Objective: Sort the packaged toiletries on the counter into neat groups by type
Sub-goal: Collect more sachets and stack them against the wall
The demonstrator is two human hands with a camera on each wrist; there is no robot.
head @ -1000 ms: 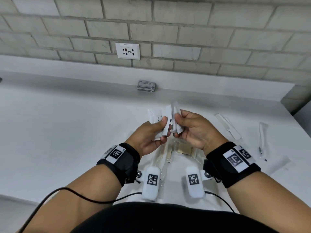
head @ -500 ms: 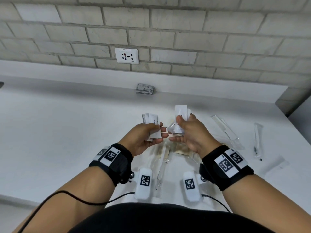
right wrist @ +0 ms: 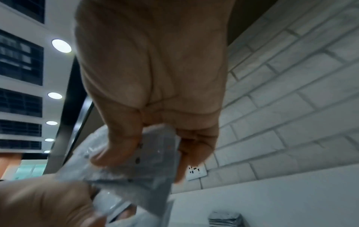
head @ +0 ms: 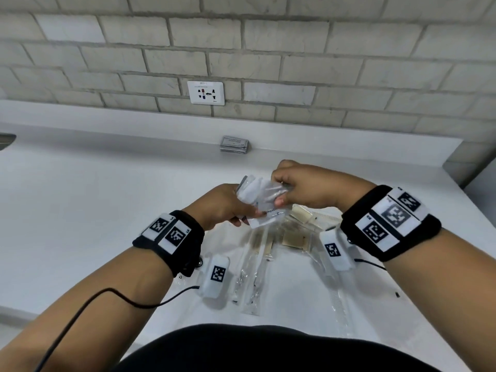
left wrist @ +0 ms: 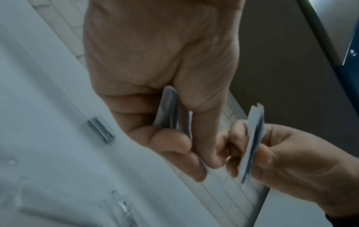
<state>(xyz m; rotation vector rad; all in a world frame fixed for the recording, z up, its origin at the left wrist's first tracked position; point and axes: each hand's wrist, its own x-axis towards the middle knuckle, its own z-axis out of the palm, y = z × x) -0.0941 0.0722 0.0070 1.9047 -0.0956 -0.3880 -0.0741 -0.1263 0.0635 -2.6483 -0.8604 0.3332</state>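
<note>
Sorting looks midway: left hand point(head: 224, 208) and right hand point(head: 303, 183) each pinch sachets point(head: 257, 194), one stack point(head: 234, 144) beyond them, loose packets point(head: 268, 253) below unsorted.

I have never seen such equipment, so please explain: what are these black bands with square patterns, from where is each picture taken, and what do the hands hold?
No machine works here: a person sorts toiletries with bare hands. The black bands are wrist straps with printed markers, and each wrist wears a small camera. The big picture comes from a camera on the head, looking down. The other two look along each hand at its fingers.

The left hand holds a bunch of small white sachets. The right hand pinches flat packets against that bunch.

On the white counter lie clear wrapped items, tan packets and a small stack of sachets by the wall.
</note>
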